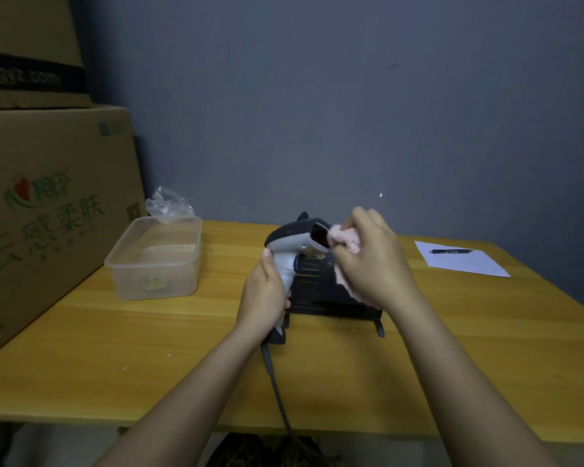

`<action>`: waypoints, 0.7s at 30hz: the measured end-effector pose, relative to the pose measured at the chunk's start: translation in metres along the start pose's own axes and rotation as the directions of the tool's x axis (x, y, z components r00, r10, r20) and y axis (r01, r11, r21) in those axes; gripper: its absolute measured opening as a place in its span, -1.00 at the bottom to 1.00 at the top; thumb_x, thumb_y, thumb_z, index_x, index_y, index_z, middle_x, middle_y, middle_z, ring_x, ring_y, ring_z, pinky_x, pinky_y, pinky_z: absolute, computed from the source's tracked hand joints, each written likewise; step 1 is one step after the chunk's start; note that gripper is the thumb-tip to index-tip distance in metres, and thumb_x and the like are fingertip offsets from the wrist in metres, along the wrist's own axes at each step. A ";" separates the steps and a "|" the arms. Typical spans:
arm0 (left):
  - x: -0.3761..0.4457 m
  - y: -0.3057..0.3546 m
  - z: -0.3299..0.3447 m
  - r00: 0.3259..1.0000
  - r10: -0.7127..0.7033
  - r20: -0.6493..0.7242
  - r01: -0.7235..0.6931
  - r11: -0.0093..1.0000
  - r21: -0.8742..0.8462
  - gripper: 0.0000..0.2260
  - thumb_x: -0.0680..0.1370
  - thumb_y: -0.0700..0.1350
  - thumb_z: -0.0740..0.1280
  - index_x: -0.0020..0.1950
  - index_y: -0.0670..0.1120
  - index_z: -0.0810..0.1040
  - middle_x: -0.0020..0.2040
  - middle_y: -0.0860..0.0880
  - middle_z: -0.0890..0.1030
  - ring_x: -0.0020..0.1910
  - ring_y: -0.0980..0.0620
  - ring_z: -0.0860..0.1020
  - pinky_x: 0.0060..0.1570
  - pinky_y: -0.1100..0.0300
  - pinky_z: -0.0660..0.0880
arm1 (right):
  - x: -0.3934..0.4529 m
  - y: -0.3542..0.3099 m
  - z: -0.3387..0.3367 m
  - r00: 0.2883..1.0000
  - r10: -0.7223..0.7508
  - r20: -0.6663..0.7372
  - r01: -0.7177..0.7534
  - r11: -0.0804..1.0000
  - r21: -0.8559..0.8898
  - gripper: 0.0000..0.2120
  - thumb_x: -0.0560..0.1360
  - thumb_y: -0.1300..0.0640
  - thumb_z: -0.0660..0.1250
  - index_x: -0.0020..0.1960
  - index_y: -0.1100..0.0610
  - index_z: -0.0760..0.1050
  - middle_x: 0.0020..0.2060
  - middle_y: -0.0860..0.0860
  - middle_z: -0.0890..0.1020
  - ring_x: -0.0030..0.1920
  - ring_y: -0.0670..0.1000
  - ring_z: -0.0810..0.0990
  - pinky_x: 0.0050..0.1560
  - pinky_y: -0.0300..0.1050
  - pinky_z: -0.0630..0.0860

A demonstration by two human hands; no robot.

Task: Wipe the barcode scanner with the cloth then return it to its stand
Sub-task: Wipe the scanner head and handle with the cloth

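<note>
My left hand (264, 294) grips the pale handle of a grey and black barcode scanner (292, 241), held upright above the wooden table (149, 348). The scanner's head points right, its dark red window facing my right hand (371, 261). That hand holds a pink cloth (346, 239) pressed against the window. Behind both hands a black stand (321, 294) rests on the table, partly hidden. The scanner's grey cable (277, 389) trails off the table's front edge.
A clear plastic tub (154, 261) sits at the left, with crumpled plastic wrap (169, 205) behind it. Large cardboard boxes (44, 203) stand at the far left. A white paper sheet (461, 262) with a black pen (450, 251) lies at the right.
</note>
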State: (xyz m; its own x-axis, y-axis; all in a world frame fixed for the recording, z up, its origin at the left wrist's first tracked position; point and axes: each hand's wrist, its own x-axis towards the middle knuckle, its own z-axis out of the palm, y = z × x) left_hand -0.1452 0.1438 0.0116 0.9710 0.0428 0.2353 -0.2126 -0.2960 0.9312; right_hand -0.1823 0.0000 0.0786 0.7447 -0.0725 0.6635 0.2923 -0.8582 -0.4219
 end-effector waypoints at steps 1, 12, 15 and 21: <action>0.001 -0.002 -0.001 1.000 0.000 -0.003 0.000 1.000 -0.012 -0.33 0.64 0.11 -0.18 0.00 -0.37 0.53 -0.61 0.02 0.42 -0.60 0.14 0.50 -0.56 0.28 0.37 | 0.000 0.004 -0.003 0.999 0.038 0.009 -0.038 0.998 -0.045 -0.87 0.44 0.19 0.27 -0.19 0.07 0.31 -0.22 -0.06 0.39 -0.26 0.00 0.41 -0.37 -0.20 0.27; 0.006 0.007 0.003 0.996 -0.043 0.081 0.056 0.985 -0.166 -0.45 0.64 0.14 -0.15 -0.20 -0.11 0.50 -0.41 -0.08 0.53 -0.46 0.05 0.51 -0.53 0.32 0.41 | -0.019 0.028 -0.001 0.984 0.175 -0.011 -0.167 0.956 0.242 -0.84 0.43 0.24 0.31 -0.16 -0.02 0.47 -0.12 -0.08 0.47 -0.11 -0.16 0.47 -0.24 -0.40 0.33; 0.007 0.012 0.008 0.964 -0.053 0.259 0.124 0.956 -0.265 -0.56 0.65 0.10 -0.05 -0.02 -0.14 0.52 -0.25 -0.11 0.56 -0.32 0.02 0.54 -0.28 0.18 0.49 | -0.029 0.026 -0.003 0.987 0.148 0.064 -0.160 0.955 0.249 -0.71 0.48 0.29 0.27 -0.23 -0.06 0.59 -0.09 -0.21 0.46 -0.13 -0.14 0.52 -0.20 -0.29 0.46; 0.012 0.032 0.026 0.873 -0.076 0.482 0.263 0.905 -0.334 -0.86 0.53 -0.28 0.13 0.07 -0.21 0.36 -0.06 -0.20 0.50 -0.09 -0.10 0.51 -0.07 0.06 0.45 | -0.037 0.038 -0.012 0.974 0.194 0.117 -0.175 0.972 -0.156 -0.73 0.43 0.23 0.15 -0.27 0.00 0.57 -0.13 0.00 0.50 -0.01 0.08 0.48 -0.25 -0.11 0.32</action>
State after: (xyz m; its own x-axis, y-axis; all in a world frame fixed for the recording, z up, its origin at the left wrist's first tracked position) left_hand -0.1380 0.1094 0.0370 0.9166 -0.3998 0.0006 0.0267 0.0625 0.9977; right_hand -0.2063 -0.0359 0.0459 0.8523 -0.1780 0.4918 0.0600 -0.9008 -0.4300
